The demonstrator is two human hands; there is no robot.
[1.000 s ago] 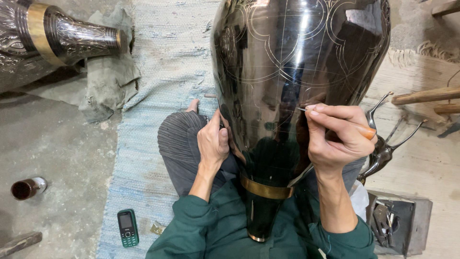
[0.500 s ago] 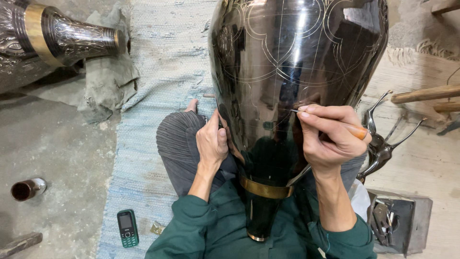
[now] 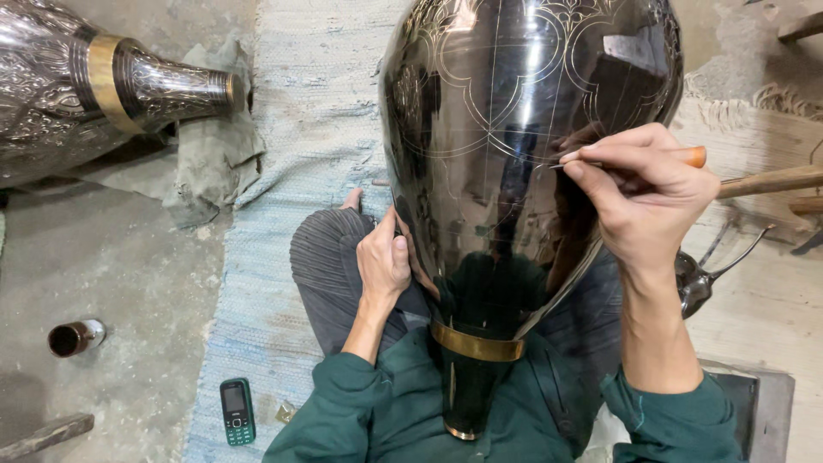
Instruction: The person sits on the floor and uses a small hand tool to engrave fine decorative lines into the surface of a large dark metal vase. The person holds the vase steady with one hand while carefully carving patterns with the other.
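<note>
The tall black vase [image 3: 514, 197] rests neck-down in the person's lap, the left hand [image 3: 383, 266] pressed flat against its lower flank. Higher up, the right hand [image 3: 639, 193] pinches an orange-handled scriber [image 3: 634, 159], tip on the glossy surface. If the steadying palm slides, I judge the vase could roll and the point skid across the engraved lines.

Concrete floor [image 3: 111, 283], pale blue woven mat [image 3: 300, 111], green phone [image 3: 237, 411], small metal cup [image 3: 75, 337], grey cloth [image 3: 214, 163]
</note>
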